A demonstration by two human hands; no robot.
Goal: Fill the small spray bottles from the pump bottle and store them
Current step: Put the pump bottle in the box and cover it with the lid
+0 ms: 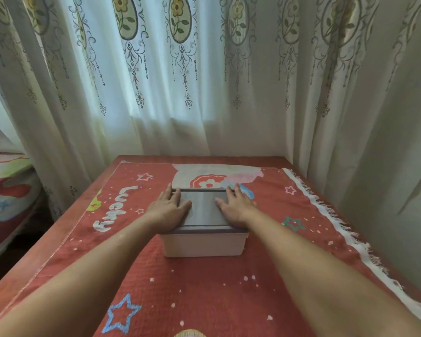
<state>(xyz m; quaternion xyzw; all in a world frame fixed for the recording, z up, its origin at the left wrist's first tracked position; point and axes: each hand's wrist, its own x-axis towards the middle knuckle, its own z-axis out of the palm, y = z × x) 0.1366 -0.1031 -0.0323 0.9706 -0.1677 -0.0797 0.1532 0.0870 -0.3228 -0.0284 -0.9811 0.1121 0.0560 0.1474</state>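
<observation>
Left grip [168, 207], right grip [233, 207] flat on box lid [203, 210].

Two bare forearms entered from the 7 and 5 o'clock corners, uncovered along their whole visible length, with no sleeve edge shown. The left hand [169, 206] and right hand [236, 205] were gloveless. Rings, watch or bands could not be made out.
</observation>
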